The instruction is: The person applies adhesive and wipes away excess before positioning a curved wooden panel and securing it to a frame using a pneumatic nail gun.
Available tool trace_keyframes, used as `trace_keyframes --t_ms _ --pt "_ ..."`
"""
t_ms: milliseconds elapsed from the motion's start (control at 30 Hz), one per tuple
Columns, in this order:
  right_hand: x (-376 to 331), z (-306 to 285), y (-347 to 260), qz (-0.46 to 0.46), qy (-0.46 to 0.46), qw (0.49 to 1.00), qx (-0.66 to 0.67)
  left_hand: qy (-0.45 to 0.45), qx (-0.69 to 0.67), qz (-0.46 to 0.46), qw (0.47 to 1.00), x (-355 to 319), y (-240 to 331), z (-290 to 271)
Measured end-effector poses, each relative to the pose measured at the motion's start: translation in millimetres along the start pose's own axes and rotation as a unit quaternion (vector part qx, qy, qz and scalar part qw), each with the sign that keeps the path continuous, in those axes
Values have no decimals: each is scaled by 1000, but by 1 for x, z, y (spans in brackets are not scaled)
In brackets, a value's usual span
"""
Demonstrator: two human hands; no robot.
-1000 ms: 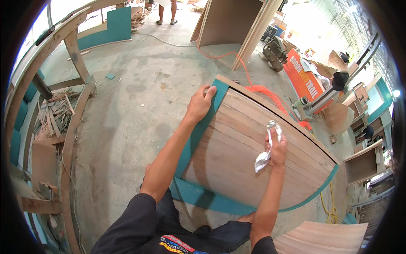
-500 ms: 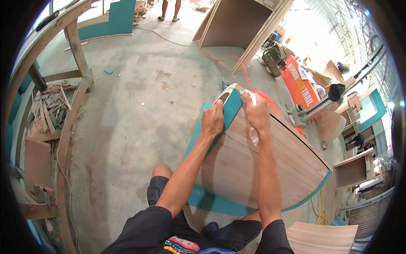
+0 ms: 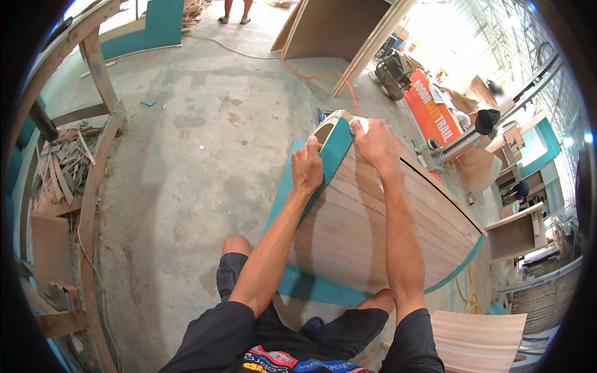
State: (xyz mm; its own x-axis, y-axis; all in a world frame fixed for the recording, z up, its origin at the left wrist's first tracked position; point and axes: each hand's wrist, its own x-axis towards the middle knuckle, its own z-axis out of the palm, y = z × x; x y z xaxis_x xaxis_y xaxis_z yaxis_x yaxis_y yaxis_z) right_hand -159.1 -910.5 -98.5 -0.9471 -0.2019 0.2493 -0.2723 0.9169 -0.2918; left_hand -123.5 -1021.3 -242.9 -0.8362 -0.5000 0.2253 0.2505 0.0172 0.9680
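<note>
A curved wooden piece of furniture with a planked face (image 3: 342, 230) and teal borders stands before me, tilted. My left hand (image 3: 308, 165) grips the edge of its raised teal end band (image 3: 336, 149), thumb on top and the other fingers hidden behind. In my right hand (image 3: 377, 143) is a crumpled white cloth (image 3: 360, 126), pressed near the band's far end where it meets the planks. Part of the cloth is covered by that hand.
An orange air hose (image 3: 323, 75) runs behind the piece, near a compressor (image 3: 392, 76) and an orange banner (image 3: 428, 107). To the left, a wooden frame (image 3: 93, 205) holds scrap strips (image 3: 61, 165). A curved wood panel (image 3: 476, 339) lies at lower right. A person's legs (image 3: 236, 9) show far off.
My right hand has moved slightly toward the far end of the teal band with the cloth, its wrist bending over. My left hand keeps its grip. The whole view has shifted a little.
</note>
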Motion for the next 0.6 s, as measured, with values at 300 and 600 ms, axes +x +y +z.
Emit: trace_keyframes --t_ms 300,600 --pt "-8 4 2 -4 -41 998 49 10 -10 -9 1000 -5 6 0" --pt "-50 33 14 0 -18 975 222 6 -84 -31 996 -3 -3 1"
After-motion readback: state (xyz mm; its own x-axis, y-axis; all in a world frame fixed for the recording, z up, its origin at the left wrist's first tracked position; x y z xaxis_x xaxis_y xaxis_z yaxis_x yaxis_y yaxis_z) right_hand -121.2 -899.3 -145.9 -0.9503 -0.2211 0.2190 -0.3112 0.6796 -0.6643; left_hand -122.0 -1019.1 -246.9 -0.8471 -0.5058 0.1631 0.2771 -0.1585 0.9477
